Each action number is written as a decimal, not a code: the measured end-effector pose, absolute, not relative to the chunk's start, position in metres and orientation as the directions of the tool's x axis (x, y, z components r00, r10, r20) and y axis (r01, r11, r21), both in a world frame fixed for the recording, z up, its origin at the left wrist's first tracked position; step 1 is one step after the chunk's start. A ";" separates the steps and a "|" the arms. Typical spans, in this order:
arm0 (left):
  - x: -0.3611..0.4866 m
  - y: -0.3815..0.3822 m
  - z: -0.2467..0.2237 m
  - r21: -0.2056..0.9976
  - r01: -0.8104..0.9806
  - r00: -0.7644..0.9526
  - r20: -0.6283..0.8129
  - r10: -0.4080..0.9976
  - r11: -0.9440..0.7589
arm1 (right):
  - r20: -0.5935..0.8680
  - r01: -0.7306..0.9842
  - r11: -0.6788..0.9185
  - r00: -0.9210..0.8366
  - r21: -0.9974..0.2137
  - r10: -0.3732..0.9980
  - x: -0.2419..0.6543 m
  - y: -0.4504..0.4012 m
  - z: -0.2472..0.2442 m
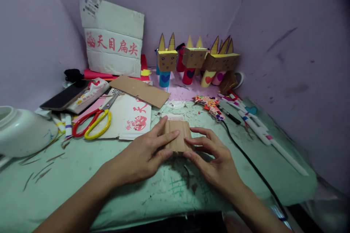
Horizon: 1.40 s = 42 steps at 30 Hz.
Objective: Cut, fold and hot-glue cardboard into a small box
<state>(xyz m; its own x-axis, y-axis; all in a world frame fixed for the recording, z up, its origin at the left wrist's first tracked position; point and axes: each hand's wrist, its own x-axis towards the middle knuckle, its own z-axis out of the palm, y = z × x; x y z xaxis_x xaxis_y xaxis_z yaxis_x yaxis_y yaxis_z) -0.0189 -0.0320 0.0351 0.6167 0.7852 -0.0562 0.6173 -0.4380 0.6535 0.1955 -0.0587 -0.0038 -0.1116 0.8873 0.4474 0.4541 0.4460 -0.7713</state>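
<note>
A small folded piece of brown cardboard (181, 136) is between my two hands, low over the green table. My left hand (153, 147) grips its left side, with the index finger stretched across its face and the thumb at the near edge. On the other side, my right hand (212, 149) pinches the right edge with thumb and fingertips. A white strip of card with red print (175, 116) shows just behind the piece. Scissors with red and yellow handles (95, 122) lie to the left on a white printed cardboard sheet (120, 131).
Cardboard animal figures (188, 65) stand along the back wall. A floral glue gun (210, 105) with a black cord (246, 154) lies to the right, near several markers (254, 127). At the left are a white jar (22, 131), a dark phone-like slab (65, 96) and a brown cardboard strip (142, 90).
</note>
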 end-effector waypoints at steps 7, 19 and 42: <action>-0.018 -0.031 0.030 0.466 0.655 0.639 0.080 0.765 -0.595 | 0.508 0.477 0.492 -0.107 -0.728 0.855 0.197 -0.056 -0.006; -0.002 -0.036 0.012 0.415 0.649 0.458 0.455 0.764 -0.637 | 0.295 0.462 0.422 -0.322 -0.780 0.899 0.213 -0.038 0.027; -0.001 -0.040 0.008 0.414 0.662 0.450 0.448 0.773 -0.625 | 0.265 0.526 0.426 -0.355 -0.737 0.897 0.191 -0.007 0.033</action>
<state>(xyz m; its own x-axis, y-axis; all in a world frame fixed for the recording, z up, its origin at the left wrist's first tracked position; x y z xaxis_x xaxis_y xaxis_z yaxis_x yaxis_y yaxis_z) -0.0011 -0.0400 0.0084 0.4498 0.7729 0.4476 0.6621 -0.6249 0.4137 0.1914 -0.0073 0.0325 -0.3545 0.8967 0.2650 0.5257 0.4256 -0.7366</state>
